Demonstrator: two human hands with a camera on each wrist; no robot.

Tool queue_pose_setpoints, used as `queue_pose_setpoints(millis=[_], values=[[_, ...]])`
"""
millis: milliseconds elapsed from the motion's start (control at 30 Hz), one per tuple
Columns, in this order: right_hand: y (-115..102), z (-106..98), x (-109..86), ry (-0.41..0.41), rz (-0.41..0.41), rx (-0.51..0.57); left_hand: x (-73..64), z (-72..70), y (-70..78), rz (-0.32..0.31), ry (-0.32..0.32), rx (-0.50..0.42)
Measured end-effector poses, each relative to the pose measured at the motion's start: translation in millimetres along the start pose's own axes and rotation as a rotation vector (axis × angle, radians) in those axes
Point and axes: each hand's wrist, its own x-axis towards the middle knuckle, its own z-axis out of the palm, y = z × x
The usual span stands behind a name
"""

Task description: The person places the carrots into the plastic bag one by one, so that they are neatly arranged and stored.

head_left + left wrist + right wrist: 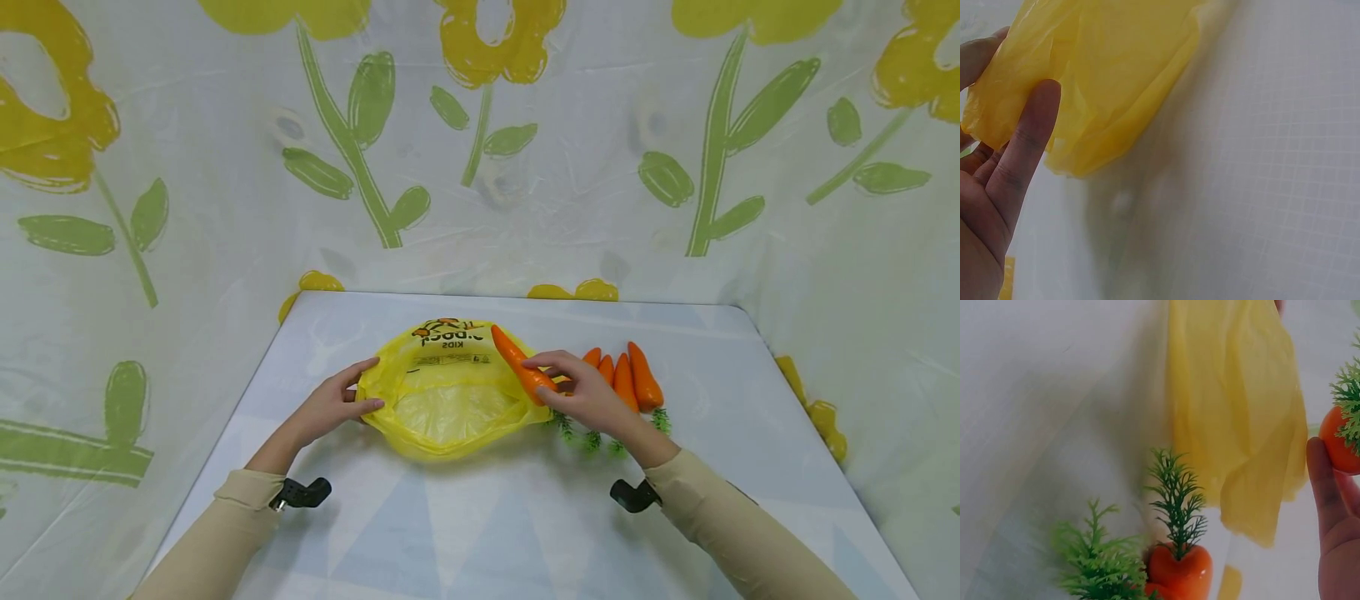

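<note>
A yellow plastic bag (450, 408) with dark print lies spread open on the table, its mouth facing the person. My left hand (333, 396) pinches the bag's left edge between thumb and fingers, and the left wrist view shows the thumb (1032, 125) against the film. In my right hand (581, 387) is an orange carrot (517, 362) with a green leafy top, its tip pointing up and left over the bag's right rim. The right wrist view shows the held carrot's round end (1340, 444) at the fingertips. The left hand's far fingers are partly hidden behind the bag.
Several more carrots (645, 379) with green tops lie side by side to the right of the bag, partly behind the right hand. The white table (465, 533) has pale blue triangles. A flower-printed curtain (525, 233) hangs around it.
</note>
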Motion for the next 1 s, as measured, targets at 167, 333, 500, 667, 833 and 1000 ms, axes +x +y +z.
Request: queue_pose_setpoints(millis=[167, 333, 500, 667, 833, 1000], values=[[-0.3, 5.2, 5.5, -0.009, 0.006, -0.009, 0.0, 0.4, 0.4, 0.004, -0.004, -0.008], [-2.2, 9.6, 9.9, -0.019, 0.000, -0.023, 0.5, 0.3, 1.2, -0.003, 0.000, -0.005], [-2.9, 13.6, 14.5, -0.036, 0.013, -0.029, 0.6, -0.1, 1.8, -0.010, 0.008, 0.006], [-4.0, 17.9, 19.9, -0.049, 0.030, -0.014, 0.4, 0.0, 1.1, -0.015, 0.001, 0.003], [-6.3, 23.0, 25.4, -0.062, 0.042, -0.022, -0.9, 0.0, 0.9, -0.022, -0.003, -0.003], [-8.4, 27.4, 30.4, -0.077, 0.048, -0.030, -1.8, -0.3, 0.6, -0.023, 0.007, 0.005]])
